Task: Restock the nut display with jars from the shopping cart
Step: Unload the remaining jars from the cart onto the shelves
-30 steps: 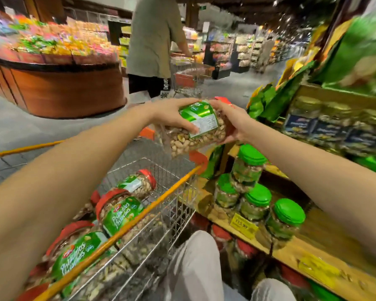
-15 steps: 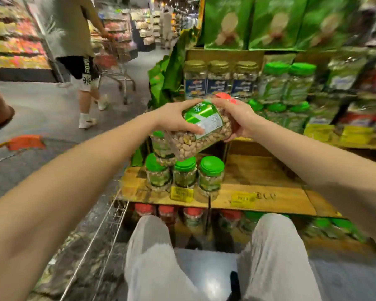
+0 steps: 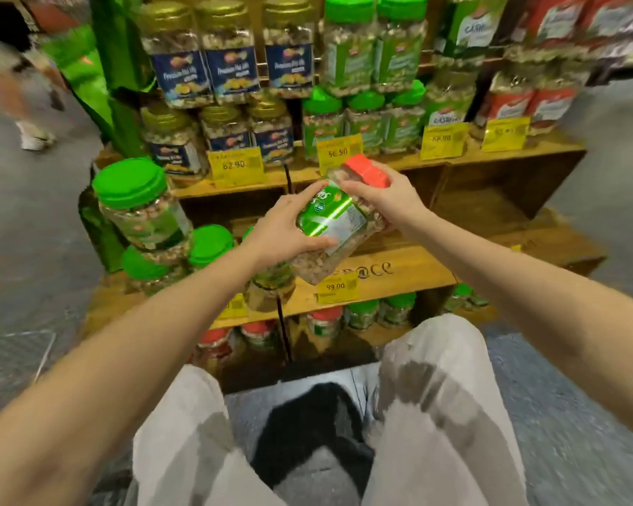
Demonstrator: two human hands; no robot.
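Wooden nut display point(image 3: 497, 184) fills the view, green-lidded jars point(image 3: 143, 213) stacked at its left end. The red-lidded jar point(image 3: 320, 261) hangs tilted in front of the middle shelf point(image 3: 399, 272), both grips clamped on it: left hand point(image 3: 284, 230) round the label point(image 3: 331, 217), right hand point(image 3: 386, 199) up by the lid point(image 3: 366, 171).

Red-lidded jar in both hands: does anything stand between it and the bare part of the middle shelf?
Nothing visible does. The jar, held tilted by the left hand and right hand, hangs in front of the middle shelf and its bare board; the green-lidded jars stand left of that spot.
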